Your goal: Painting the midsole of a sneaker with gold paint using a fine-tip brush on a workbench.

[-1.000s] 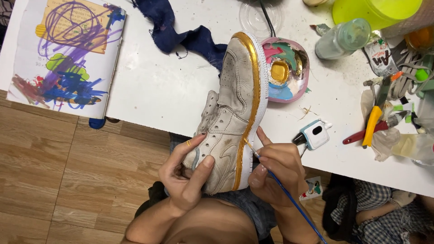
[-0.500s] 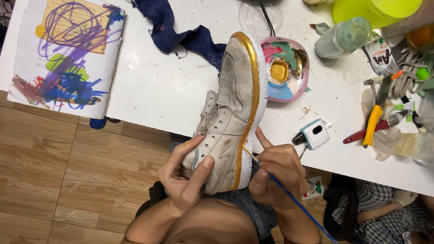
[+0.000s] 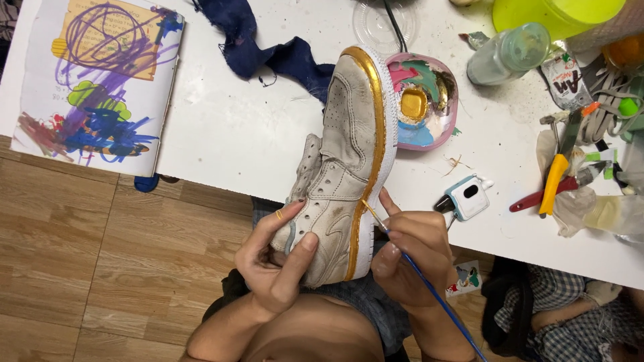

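Observation:
A worn white sneaker (image 3: 345,154) with a gold-painted sole edge lies on its side, toe on the white table (image 3: 228,141), heel over my lap. My left hand (image 3: 275,258) grips its heel end, thumb on the side panel. My right hand (image 3: 409,255) holds a thin blue-handled paintbrush (image 3: 419,275), its tip touching the gold band near the heel. A pink paint palette (image 3: 422,100) with gold, blue and green paint sits right beside the toe.
A dark blue cloth (image 3: 261,47) lies behind the shoe. A scribbled painted booklet (image 3: 100,80) is at the table's left end. Bottles, a yellow-green container (image 3: 550,13), a small blue-white device (image 3: 466,198), and yellow and red tools (image 3: 553,184) crowd the right side.
My right hand has shifted the brush tip slightly along the gold band near the heel. The shoe and my left hand stay about where they were.

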